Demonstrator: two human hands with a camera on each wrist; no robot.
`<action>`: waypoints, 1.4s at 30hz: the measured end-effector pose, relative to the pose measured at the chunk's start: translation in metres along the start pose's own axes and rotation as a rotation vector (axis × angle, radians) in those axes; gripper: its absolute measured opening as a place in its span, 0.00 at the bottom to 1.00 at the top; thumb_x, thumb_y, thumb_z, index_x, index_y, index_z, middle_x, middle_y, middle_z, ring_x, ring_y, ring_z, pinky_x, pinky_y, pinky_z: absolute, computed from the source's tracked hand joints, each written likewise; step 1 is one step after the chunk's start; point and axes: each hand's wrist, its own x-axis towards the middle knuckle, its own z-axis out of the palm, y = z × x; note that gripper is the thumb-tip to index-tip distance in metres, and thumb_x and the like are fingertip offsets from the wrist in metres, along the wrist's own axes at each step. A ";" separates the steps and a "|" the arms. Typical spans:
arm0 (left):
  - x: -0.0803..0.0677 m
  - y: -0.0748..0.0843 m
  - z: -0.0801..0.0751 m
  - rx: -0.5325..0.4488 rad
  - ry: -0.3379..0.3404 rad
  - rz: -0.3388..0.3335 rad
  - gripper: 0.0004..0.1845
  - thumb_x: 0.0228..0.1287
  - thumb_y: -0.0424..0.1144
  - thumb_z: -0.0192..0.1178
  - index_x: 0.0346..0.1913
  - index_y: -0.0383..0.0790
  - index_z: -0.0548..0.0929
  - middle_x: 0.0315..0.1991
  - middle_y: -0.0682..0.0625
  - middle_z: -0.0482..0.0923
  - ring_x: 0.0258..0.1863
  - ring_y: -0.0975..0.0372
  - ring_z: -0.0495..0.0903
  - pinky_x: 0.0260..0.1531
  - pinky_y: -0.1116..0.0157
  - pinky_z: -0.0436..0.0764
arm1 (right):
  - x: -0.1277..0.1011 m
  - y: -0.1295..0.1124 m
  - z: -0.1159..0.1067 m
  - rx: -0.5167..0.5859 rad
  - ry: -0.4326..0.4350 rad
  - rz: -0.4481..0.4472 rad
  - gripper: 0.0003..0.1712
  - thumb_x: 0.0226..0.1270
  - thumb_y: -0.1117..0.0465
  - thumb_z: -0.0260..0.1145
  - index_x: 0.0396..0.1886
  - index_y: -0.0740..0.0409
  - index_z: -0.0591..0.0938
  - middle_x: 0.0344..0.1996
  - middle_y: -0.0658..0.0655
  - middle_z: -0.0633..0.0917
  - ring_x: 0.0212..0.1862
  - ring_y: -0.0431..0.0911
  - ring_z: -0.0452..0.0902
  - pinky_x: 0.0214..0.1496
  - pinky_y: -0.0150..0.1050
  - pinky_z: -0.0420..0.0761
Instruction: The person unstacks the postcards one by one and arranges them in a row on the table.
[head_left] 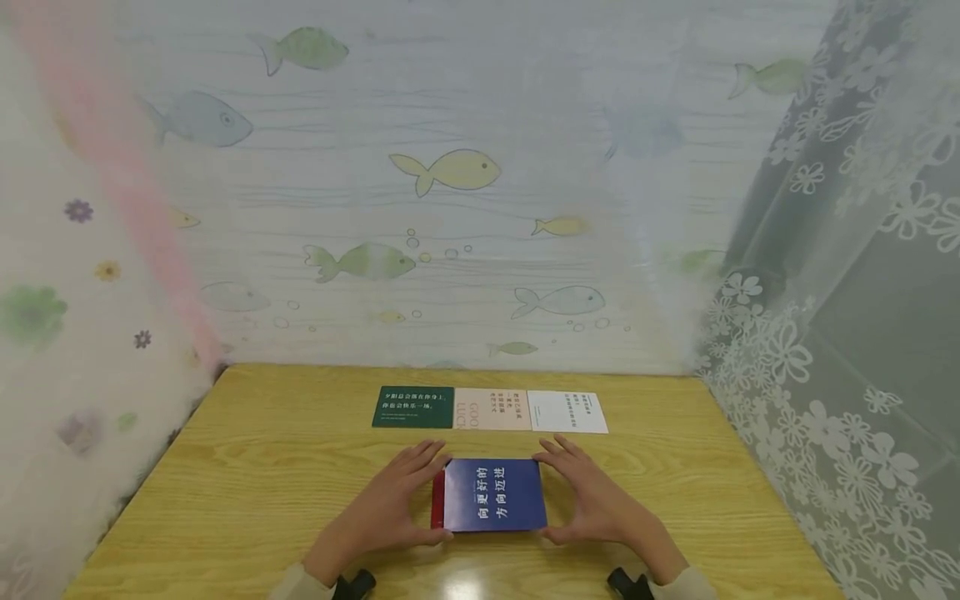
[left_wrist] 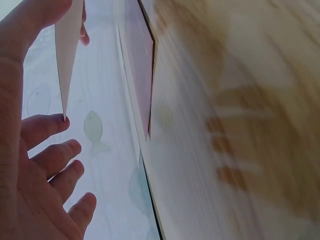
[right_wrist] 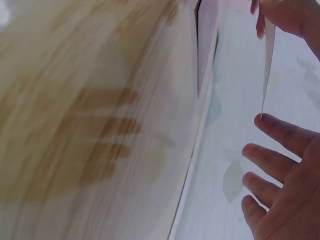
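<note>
A blue card (head_left: 495, 495) with white Chinese characters is held above the wooden table, a red strip (head_left: 438, 500) showing along its left side. Whether the red is a second card beneath cannot be told. My left hand (head_left: 390, 504) grips the left end between thumb and index finger. At the opposite end, my right hand (head_left: 600, 504) does the same. Both wrist views show the pale underside (left_wrist: 68, 45) of the held card, the other fingers spread apart. Beyond it, a green card (head_left: 412, 407), a pink card (head_left: 492, 409) and a white card (head_left: 567, 412) lie in a row.
The yellow wood-grain table (head_left: 247, 483) reaches back to a pale curtain (head_left: 465, 208) printed with fish. Sheer flowered fabric (head_left: 847, 433) hangs along the right side, and a white flower-printed cloth (head_left: 67, 333) along the left.
</note>
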 end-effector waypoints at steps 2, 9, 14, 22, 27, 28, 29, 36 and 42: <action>0.004 0.002 0.001 -0.008 -0.013 -0.009 0.55 0.50 0.69 0.72 0.77 0.43 0.68 0.78 0.44 0.62 0.78 0.47 0.59 0.75 0.44 0.61 | -0.002 0.002 -0.002 0.010 0.002 0.011 0.55 0.39 0.44 0.84 0.69 0.56 0.74 0.74 0.65 0.70 0.77 0.69 0.57 0.70 0.70 0.67; 0.015 0.007 0.007 -0.028 -0.045 -0.026 0.54 0.50 0.69 0.72 0.77 0.45 0.67 0.79 0.45 0.59 0.79 0.49 0.56 0.77 0.46 0.58 | -0.008 0.010 -0.006 0.015 0.011 0.038 0.56 0.37 0.46 0.85 0.70 0.55 0.75 0.74 0.64 0.70 0.77 0.68 0.56 0.70 0.69 0.67; 0.026 0.012 0.012 -0.039 -0.066 -0.033 0.54 0.51 0.69 0.71 0.77 0.45 0.67 0.80 0.46 0.59 0.80 0.50 0.56 0.77 0.45 0.59 | -0.015 0.019 -0.008 0.016 0.022 0.063 0.56 0.35 0.47 0.86 0.70 0.56 0.75 0.74 0.64 0.71 0.77 0.68 0.56 0.70 0.69 0.68; 0.045 0.023 0.018 -0.042 -0.102 -0.023 0.53 0.54 0.69 0.68 0.78 0.45 0.65 0.81 0.48 0.57 0.81 0.50 0.53 0.78 0.47 0.57 | -0.027 0.032 -0.012 0.018 0.037 0.108 0.56 0.36 0.48 0.85 0.70 0.57 0.75 0.74 0.64 0.70 0.76 0.71 0.56 0.68 0.72 0.67; 0.057 0.027 0.022 -0.033 -0.099 0.006 0.54 0.53 0.70 0.68 0.78 0.45 0.65 0.80 0.46 0.58 0.80 0.49 0.53 0.78 0.47 0.57 | -0.035 0.040 -0.016 0.013 0.054 0.126 0.56 0.36 0.50 0.86 0.71 0.57 0.75 0.73 0.67 0.70 0.75 0.73 0.56 0.67 0.75 0.66; 0.060 0.028 0.024 -0.032 -0.099 0.010 0.54 0.53 0.70 0.69 0.78 0.46 0.65 0.80 0.46 0.58 0.80 0.49 0.53 0.78 0.47 0.57 | -0.036 0.042 -0.017 0.012 0.056 0.130 0.56 0.36 0.50 0.86 0.71 0.56 0.74 0.73 0.67 0.69 0.75 0.73 0.56 0.67 0.75 0.66; 0.062 0.028 0.026 -0.027 -0.098 0.016 0.54 0.53 0.70 0.69 0.78 0.45 0.65 0.80 0.45 0.58 0.80 0.49 0.54 0.78 0.47 0.57 | -0.038 0.044 -0.018 0.010 0.058 0.133 0.57 0.36 0.50 0.86 0.71 0.57 0.74 0.73 0.67 0.69 0.75 0.73 0.56 0.67 0.75 0.66; 0.080 0.031 0.039 0.007 -0.115 0.033 0.55 0.53 0.73 0.66 0.79 0.45 0.64 0.80 0.45 0.58 0.80 0.50 0.53 0.78 0.47 0.57 | -0.045 0.053 -0.027 0.000 0.097 0.127 0.56 0.36 0.51 0.87 0.71 0.59 0.75 0.72 0.70 0.71 0.72 0.77 0.57 0.63 0.77 0.69; 0.091 0.038 0.045 -0.005 -0.155 0.024 0.55 0.55 0.73 0.65 0.79 0.45 0.62 0.80 0.45 0.58 0.81 0.49 0.52 0.78 0.46 0.56 | -0.053 0.059 -0.033 0.028 0.085 0.150 0.57 0.37 0.50 0.86 0.71 0.60 0.74 0.71 0.71 0.71 0.72 0.78 0.56 0.63 0.79 0.66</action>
